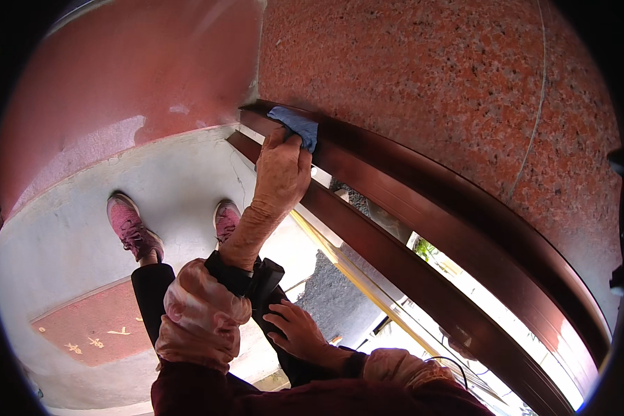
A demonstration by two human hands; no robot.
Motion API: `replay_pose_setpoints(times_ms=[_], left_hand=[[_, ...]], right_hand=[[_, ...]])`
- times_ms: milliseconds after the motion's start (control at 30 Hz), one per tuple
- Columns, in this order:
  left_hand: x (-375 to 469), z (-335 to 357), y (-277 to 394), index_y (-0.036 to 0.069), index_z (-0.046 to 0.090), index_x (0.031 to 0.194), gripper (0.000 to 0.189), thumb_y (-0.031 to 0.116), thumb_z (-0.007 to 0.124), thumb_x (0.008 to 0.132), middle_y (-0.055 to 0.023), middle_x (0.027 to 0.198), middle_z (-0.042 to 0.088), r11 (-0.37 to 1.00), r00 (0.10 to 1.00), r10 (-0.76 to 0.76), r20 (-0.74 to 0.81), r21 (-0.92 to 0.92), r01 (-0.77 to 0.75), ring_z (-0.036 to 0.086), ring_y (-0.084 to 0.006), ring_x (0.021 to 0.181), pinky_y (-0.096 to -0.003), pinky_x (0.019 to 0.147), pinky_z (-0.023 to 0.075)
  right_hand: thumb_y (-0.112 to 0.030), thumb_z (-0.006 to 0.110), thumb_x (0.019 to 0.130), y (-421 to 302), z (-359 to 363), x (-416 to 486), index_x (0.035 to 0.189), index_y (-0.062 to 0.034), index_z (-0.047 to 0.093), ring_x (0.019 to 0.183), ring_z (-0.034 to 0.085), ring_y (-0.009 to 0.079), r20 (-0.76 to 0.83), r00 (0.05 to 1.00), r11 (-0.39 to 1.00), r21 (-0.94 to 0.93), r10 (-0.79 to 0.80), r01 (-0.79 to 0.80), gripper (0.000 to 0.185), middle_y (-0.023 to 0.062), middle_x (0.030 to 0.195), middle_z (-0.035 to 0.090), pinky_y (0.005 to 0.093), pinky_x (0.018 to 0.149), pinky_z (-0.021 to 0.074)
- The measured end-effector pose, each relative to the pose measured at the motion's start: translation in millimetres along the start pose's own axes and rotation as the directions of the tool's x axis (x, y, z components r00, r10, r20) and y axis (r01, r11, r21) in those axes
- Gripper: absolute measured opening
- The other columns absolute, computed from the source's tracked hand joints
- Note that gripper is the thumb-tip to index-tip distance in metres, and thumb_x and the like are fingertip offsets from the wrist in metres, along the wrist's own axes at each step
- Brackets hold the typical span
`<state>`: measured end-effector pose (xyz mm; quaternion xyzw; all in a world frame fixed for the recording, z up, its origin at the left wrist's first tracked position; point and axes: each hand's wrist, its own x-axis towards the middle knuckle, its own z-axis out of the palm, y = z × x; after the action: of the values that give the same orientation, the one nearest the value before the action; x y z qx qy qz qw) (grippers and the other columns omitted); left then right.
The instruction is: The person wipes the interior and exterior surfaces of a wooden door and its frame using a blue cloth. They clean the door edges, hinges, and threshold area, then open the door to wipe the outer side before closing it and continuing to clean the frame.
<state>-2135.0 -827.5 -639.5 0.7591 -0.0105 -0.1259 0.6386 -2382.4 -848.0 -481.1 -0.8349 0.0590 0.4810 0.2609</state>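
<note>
My left hand (283, 171) grips a folded blue cloth (299, 127). It presses the cloth onto the upper dark reddish-brown rail (395, 195), near the rail's far end by the corner. The fingertips are partly hidden under the cloth. Below and roughly alongside runs a second dark reddish-brown rail (374, 244), with a gap between the two. My right hand (299, 330) holds nothing and lies over my dark-trousered thigh, fingers spread. Each wrist wears a black band; a black box-shaped device (268, 278) sits at the left one.
A speckled red stone-like surface (421, 78) borders the upper rail. A smoother red surface (135, 73) meets it at the corner. My pink shoes (127, 223) stand on pale flooring (62, 249), near a red patch (88, 333) bearing writing. A yellow strip (317, 234) runs below the rails.
</note>
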Motion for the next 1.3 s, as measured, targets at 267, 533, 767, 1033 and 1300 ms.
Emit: replay_pose_setpoints(times_ms=[267, 533, 767, 1033, 1300], left_hand=[[-40, -39, 184, -0.004, 0.054, 0.085, 0.021, 0.006, 0.064, 0.069, -0.0148, 0.101, 0.041, 0.858, 0.933, 0.357, 0.051, -0.412, -0.307, 0.049, -0.0308, 0.091, -0.0398, 0.075, 0.048], [-35, -18, 147, 0.009, 0.068, 0.103, 0.042, -0.006, 0.067, 0.063, -0.0097, 0.109, 0.055, 0.741, 0.885, 0.46, 0.071, -0.58, -0.339, 0.056, -0.025, 0.101, -0.0316, 0.088, 0.0463], [-7, -26, 42, 0.004, 0.063, 0.101, 0.035, -0.011, 0.06, 0.07, -0.0101, 0.099, 0.06, 0.897, 0.981, -0.162, 0.109, -0.397, 0.192, 0.06, -0.0215, 0.091, -0.027, 0.083, 0.0467], [-56, -35, 171, 0.007, 0.061, 0.096, 0.029, 0.004, 0.058, 0.067, -0.011, 0.102, 0.051, 0.85, 0.942, 0.322, 0.093, -0.467, -0.244, 0.051, -0.0312, 0.094, -0.0424, 0.084, 0.0419], [-51, -53, 161, 0.011, 0.061, 0.093, 0.026, 0.005, 0.058, 0.068, -0.0086, 0.093, 0.057, 0.933, 0.98, 0.166, 0.107, -0.339, -0.121, 0.052, -0.0299, 0.088, -0.0407, 0.079, 0.0408]], right_hand=[[-0.023, 0.065, 0.076, 8, 25, -3, 0.115, -0.0093, 0.052, 0.118, 0.042, 0.0343, 0.092, 0.987, 0.971, 0.188, 0.129, -0.145, 0.044, 0.0124, 0.121, 0.05, 0.0427, 0.094, 0.0387], [-0.025, 0.064, 0.076, 3, 23, -6, 0.111, -0.0091, 0.055, 0.116, 0.044, 0.0362, 0.137, 0.962, 0.924, 0.275, 0.238, -0.268, 0.04, 0.0145, 0.115, 0.054, 0.0433, 0.095, 0.0381], [-0.023, 0.065, 0.075, 2, 23, -13, 0.109, -0.0089, 0.055, 0.113, 0.045, 0.0343, -0.035, 0.999, 1.0, 0.0, 0.004, -0.004, 0.038, 0.0134, 0.12, 0.049, 0.0435, 0.09, 0.041], [-0.03, 0.059, 0.081, -6, 21, -3, 0.123, -0.0078, 0.045, 0.118, 0.044, 0.0235, 0.124, 0.989, 0.985, 0.143, 0.084, -0.101, 0.05, 0.0109, 0.126, 0.048, 0.0351, 0.1, 0.033], [-0.024, 0.042, 0.093, -40, 13, 9, 0.136, -0.002, 0.028, 0.126, 0.035, 0.0176, 0.035, 0.994, 0.694, 0.713, 0.104, -0.098, 0.05, 0.0105, 0.133, 0.04, 0.031, 0.106, 0.0257]])
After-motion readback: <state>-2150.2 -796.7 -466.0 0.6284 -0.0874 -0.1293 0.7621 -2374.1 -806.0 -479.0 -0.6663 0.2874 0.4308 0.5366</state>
